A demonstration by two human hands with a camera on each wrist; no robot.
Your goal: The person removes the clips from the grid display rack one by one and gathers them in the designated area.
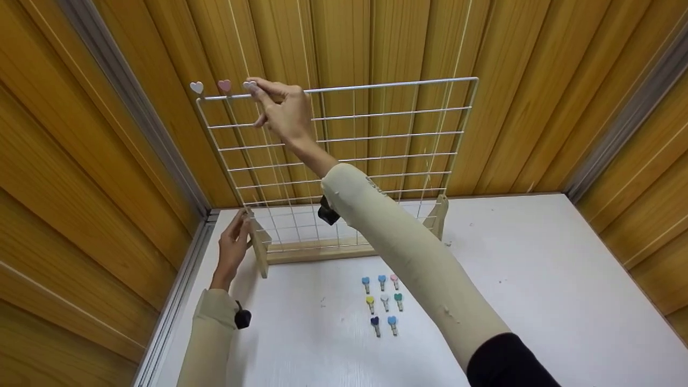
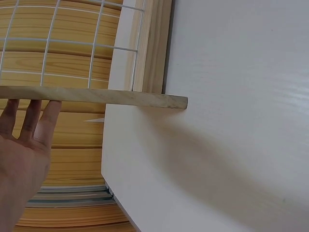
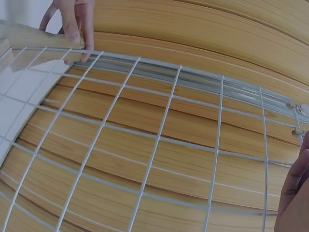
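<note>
At the top wire of the white grid rack [image 1: 392, 84], near its left end, my right hand [image 1: 287, 110] pinches a pale heart-topped clothespin [image 1: 250, 85] between thumb and fingers. To its left, a white heart clothespin [image 1: 196, 87] and a pink heart clothespin [image 1: 224, 85] are clipped on the same wire. Lower down, my left hand [image 1: 234, 244] holds the upper part of the rack's left wooden stand [image 1: 258, 242]. Its fingers [image 2: 33, 116] lie against the post's outer side in the left wrist view. The right wrist view shows that thumb and fingers around the post's end.
Several heart clothespins, among them a yellow one [image 1: 370, 302] and a dark blue one [image 1: 375, 322], lie in rows on the white table [image 1: 537, 301]. A wood-patterned wall [image 1: 344, 48] rises close behind the rack. The right stand [image 1: 442, 217] is partly behind my right sleeve.
</note>
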